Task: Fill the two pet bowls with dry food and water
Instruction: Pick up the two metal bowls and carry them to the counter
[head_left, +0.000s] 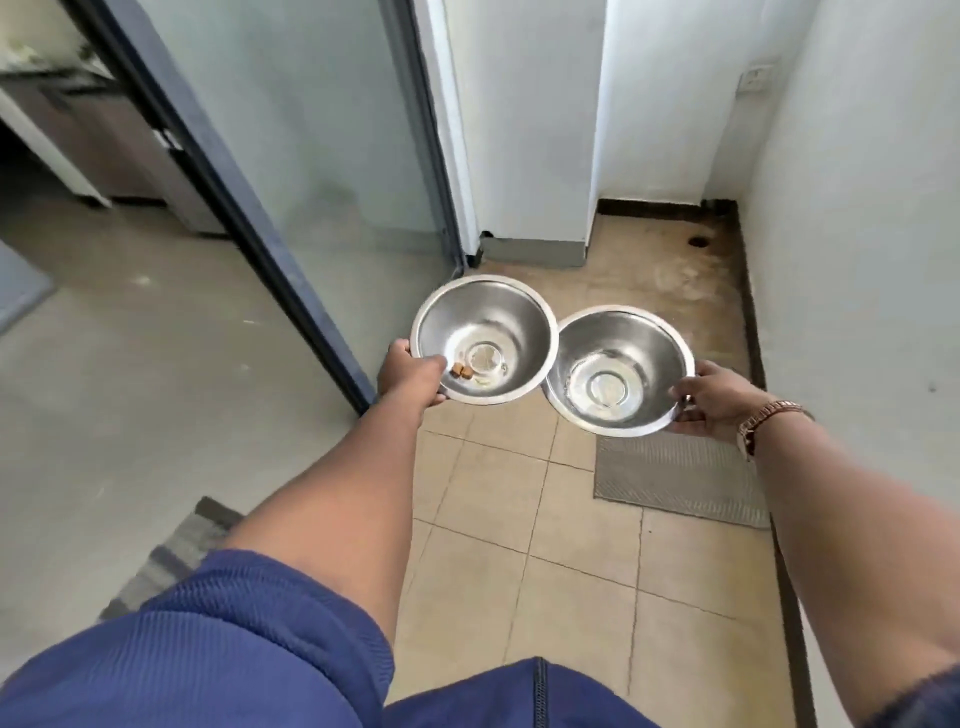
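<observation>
Aloft, bowl rims (555, 332) between fingers (435, 367)

Two shiny, smooth steel bowls (483, 338) (621, 369); matt beige tile floor (571, 571); ribbed grey cloth mat (680, 478).

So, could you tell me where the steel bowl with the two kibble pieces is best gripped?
At the near rim of the steel bowl, from the left side, as the left hand does: thumb over the thin rolled lip, fingers under the sloping wall. That probably keeps it level, so the kibble pieces stay put.
</observation>
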